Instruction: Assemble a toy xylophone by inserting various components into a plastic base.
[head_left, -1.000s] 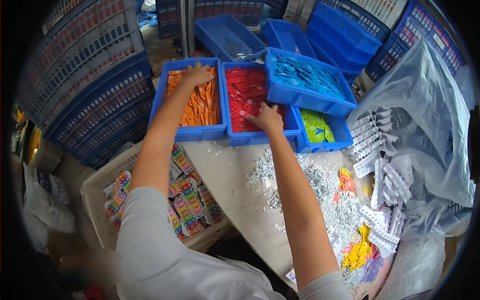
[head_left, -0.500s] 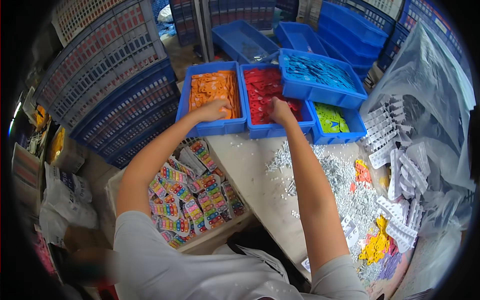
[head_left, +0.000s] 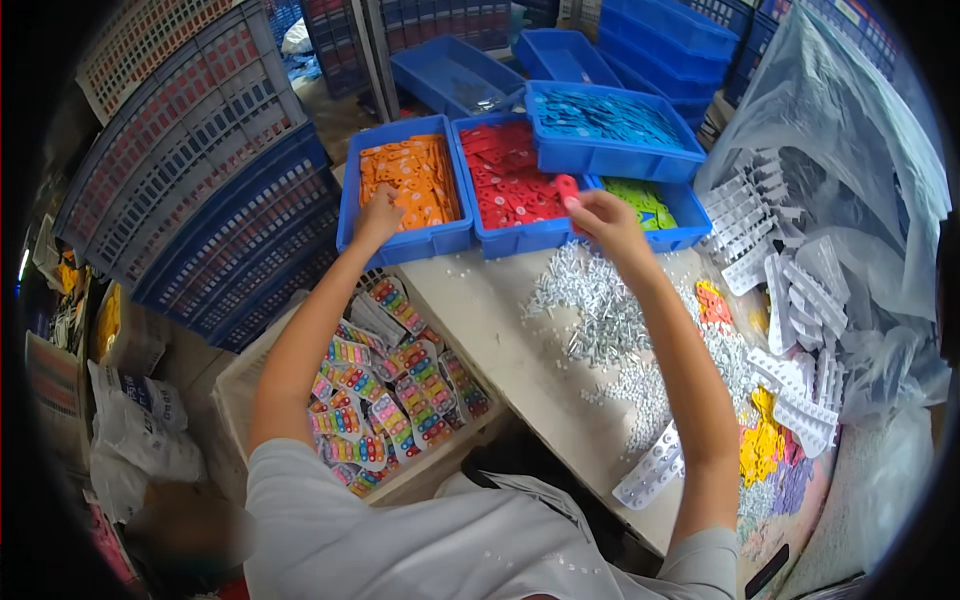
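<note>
My right hand (head_left: 612,224) pinches a red flat plastic piece (head_left: 567,189) between thumb and fingers, just above the front right corner of the bin of red pieces (head_left: 510,178). My left hand (head_left: 376,216) is at the front left of the blue bin (head_left: 440,240) that holds orange flat pieces (head_left: 425,180). Its fingers are curled together over the orange pieces; whatever they grip is too hidden to make out. A bin of light blue pieces (head_left: 600,118) rests tilted across the red bin and the bin of lime-green pieces (head_left: 640,200).
Loose metal pins (head_left: 590,300) lie heaped on the table (head_left: 470,310). White moulded strips (head_left: 755,225), yellow pieces (head_left: 762,440) and purple pieces (head_left: 792,485) lie at right. A crate of multicoloured packaged strips (head_left: 390,400) stands left. Perforated crates (head_left: 190,130) are stacked beyond it.
My right hand has come up out of the red bin and moved right, bringing a red piece. My left hand has shifted to the orange bin's left side. The view has shifted slightly.
</note>
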